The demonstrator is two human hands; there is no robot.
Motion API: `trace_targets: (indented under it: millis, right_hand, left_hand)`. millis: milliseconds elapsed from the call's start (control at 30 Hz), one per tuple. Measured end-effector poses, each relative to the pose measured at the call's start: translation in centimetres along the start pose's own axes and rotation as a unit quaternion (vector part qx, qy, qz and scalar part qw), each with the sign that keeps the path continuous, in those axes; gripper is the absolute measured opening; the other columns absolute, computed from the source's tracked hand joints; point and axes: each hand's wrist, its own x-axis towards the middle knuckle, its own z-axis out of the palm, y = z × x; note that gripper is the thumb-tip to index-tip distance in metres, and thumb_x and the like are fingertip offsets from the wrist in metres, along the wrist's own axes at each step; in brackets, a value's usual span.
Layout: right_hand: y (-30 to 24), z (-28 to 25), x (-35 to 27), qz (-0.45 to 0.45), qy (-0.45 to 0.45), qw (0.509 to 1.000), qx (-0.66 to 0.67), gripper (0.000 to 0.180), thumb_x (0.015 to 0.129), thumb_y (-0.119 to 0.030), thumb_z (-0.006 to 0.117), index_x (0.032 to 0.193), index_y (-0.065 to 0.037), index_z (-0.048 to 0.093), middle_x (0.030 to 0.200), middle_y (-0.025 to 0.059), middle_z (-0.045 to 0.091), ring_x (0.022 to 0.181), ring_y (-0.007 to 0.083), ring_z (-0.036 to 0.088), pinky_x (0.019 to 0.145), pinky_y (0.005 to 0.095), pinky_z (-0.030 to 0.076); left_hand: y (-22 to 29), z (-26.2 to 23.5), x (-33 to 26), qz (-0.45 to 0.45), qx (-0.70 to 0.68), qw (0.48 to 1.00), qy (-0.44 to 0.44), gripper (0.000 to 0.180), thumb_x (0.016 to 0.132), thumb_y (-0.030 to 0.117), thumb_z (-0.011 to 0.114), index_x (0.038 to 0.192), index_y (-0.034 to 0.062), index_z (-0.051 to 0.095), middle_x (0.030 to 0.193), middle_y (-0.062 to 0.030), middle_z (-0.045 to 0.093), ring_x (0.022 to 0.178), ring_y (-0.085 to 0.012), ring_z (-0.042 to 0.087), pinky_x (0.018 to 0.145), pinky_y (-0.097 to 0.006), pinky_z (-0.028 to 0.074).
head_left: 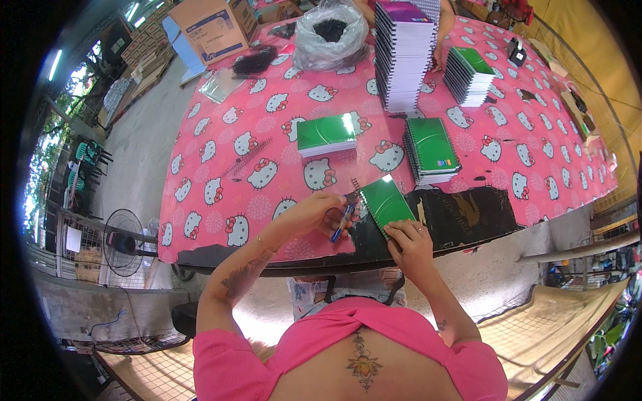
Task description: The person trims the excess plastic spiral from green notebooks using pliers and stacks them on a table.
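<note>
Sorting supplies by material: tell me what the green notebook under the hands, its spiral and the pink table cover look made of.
Green notebook: glossy coated card, judging by the glare on its cover. Spiral binding: dark thin coil, wire or plastic, unclear. Pink patterned table cover: probably vinyl sheet, smooth, worn through to black at the near edge.

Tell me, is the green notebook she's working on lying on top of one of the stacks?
No: the green notebook lies flat on the table's near edge under her right hand, apart from the stacks farther back.

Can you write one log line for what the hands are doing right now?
left hand: holds blue-handled tool | right hand: presses green notebook | surface: pink table
</note>
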Motion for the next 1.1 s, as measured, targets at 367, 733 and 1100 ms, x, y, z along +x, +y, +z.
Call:
trace_targets:
  millis: [367, 733, 1100]
  right_hand:
    - [0.0, 0.1, 0.0, -0.001, 0.005, 1.0, 0.002, 0.03, 0.073, -0.002, 0.073, 0.103, -0.008, 0.072, 0.105, 0.0041, 0.069, 0.101, 0.0257, 0.063, 0.089, 0.039, 0.048]
    - [0.3, 0.3, -0.5, 0.007, -0.006, 1.0, 0.005, 0.031, 0.076, -0.005, 0.073, 0.107, -0.008, 0.07, 0.108, 0.0052, 0.067, 0.104, 0.0271, 0.062, 0.093, 0.042, 0.048]
    - [0.3, 0.2, -0.5, 0.006, -0.001, 1.0, -0.002, 0.029, 0.076, -0.005, 0.073, 0.105, -0.008, 0.07, 0.108, 0.0047, 0.068, 0.105, 0.0273, 0.062, 0.096, 0.042, 0.047]
  left_hand:
    - [-1.1, 0.1, 2.0, 0.082, 0.064, 0.995, 0.013, 0.037, 0.104, 0.033, 0.046, 0.112, -0.0006, 0.059, 0.085, -0.0121, 0.069, 0.063, -0.0209, 0.066, 0.055, -0.034, 0.056]
    - [-0.4, -1.0, 1.3, 0.027, 0.105, 0.994, 0.02, 0.034, 0.103, 0.032, 0.049, 0.111, 0.0009, 0.06, 0.091, -0.0148, 0.071, 0.067, -0.0243, 0.069, 0.057, -0.039, 0.055]
    - [1.1, 0.3, -2.1, 0.157, 0.698, 0.68, 0.159, 0.037, 0.098, 0.039, 0.052, 0.123, 0.0135, 0.062, 0.105, -0.0189, 0.064, 0.098, -0.0376, 0.064, 0.078, -0.05, 0.052]
